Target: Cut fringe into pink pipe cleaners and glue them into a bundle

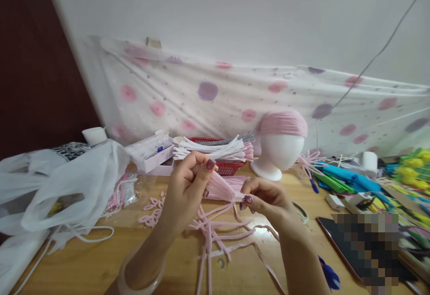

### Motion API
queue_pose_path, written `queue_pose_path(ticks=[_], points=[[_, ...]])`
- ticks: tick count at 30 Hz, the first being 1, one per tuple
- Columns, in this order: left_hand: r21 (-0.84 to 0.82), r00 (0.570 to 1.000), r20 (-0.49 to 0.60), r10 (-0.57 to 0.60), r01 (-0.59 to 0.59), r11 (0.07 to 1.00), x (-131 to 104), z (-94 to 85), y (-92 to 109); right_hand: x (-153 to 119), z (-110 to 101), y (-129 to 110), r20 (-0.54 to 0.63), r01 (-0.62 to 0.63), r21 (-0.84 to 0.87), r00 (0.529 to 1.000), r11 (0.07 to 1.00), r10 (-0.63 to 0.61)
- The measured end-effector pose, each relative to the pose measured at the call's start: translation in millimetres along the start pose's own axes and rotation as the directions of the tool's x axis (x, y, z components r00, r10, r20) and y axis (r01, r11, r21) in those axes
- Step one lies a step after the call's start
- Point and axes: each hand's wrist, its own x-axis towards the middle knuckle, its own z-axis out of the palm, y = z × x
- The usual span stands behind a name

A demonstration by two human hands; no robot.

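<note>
Between my two hands a piece of pale pink fabric (223, 187) is stretched above the table. My left hand (190, 187) pinches its upper left end between thumb and fingers. The gathered right end is pinched by my right hand (265, 198). Below the fabric, pink fuzzy stems (210, 237) cross one another on the wooden table (168, 263), and a thin pink ribbon (265, 261) lies beside them. More pink stems lie in a bundle behind the fabric, partly hidden by it.
A red basket (230, 168) with white stems (215, 148) stands behind my hands, beside a white foam head (282, 147) with a pink covering. Plastic bags (77, 183) lie left. Right are a phone (346, 245) and coloured stems (352, 178); pink loops (152, 212) lie left of centre.
</note>
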Motion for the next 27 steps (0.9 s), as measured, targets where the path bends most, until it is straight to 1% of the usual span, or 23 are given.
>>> queue_pose_path(ticks=[2,5,7,10,12,14,17,19,21,22,23,24,27], points=[[-0.013,0.997,0.061,-0.053,0.054,0.998,1.3,-4.3,-0.5,0.1,-0.2,0.7,0.011,0.006,-0.008,1.000,1.000,-0.006],[-0.049,0.975,0.157,-0.160,0.169,0.984,5.0,-10.7,-2.0,0.4,0.9,0.1,-0.006,0.015,-0.021,1.000,1.000,-0.015],[-0.091,0.954,0.215,-0.211,0.235,0.968,8.2,-12.9,-3.0,0.2,2.3,-0.9,-0.031,0.023,-0.026,0.999,0.999,-0.024],[-0.178,0.922,0.297,-0.248,0.309,0.934,13.0,-12.8,-3.9,-0.5,4.5,-2.4,-0.098,0.044,-0.031,0.994,0.999,-0.047],[-0.238,0.917,0.300,-0.261,0.337,0.911,15.9,-12.0,-4.6,-1.0,5.4,-2.5,-0.153,0.062,-0.040,0.986,0.997,-0.067],[-0.282,0.923,0.275,-0.271,0.346,0.895,18.6,-11.6,-5.8,-1.0,5.9,-1.7,-0.198,0.084,-0.050,0.976,0.995,-0.092],[-0.345,0.930,0.239,-0.280,0.351,0.870,21.0,-10.4,-9.9,0.2,6.9,0.5,-0.276,0.103,-0.042,0.955,0.994,-0.111],[-0.345,0.932,0.236,-0.275,0.345,0.873,19.8,-7.1,-14.3,1.8,9.2,1.6,-0.343,0.105,-0.011,0.934,0.994,-0.103],[-0.249,0.946,0.224,-0.234,0.287,0.925,15.2,-0.9,-19.0,3.8,13.4,1.8,-0.398,0.118,0.031,0.913,0.993,-0.096],[-0.156,0.959,0.205,-0.195,0.228,0.961,11.8,3.1,-21.0,4.7,16.1,1.6,-0.417,0.128,0.048,0.904,0.991,-0.097],[-0.074,0.974,0.164,-0.154,0.167,0.983,7.9,7.2,-22.6,5.5,19.0,1.3,-0.432,0.138,0.058,0.896,0.989,-0.100],[-0.029,0.984,0.125,-0.125,0.130,0.991,3.9,11.3,-23.7,6.1,22.1,1.0,-0.444,0.144,0.061,0.890,0.988,-0.102],[0.003,0.996,0.056,-0.073,0.073,0.997,-6.4,19.9,-24.5,6.7,30.8,-0.5,-0.446,0.151,0.057,0.888,0.987,-0.110]])
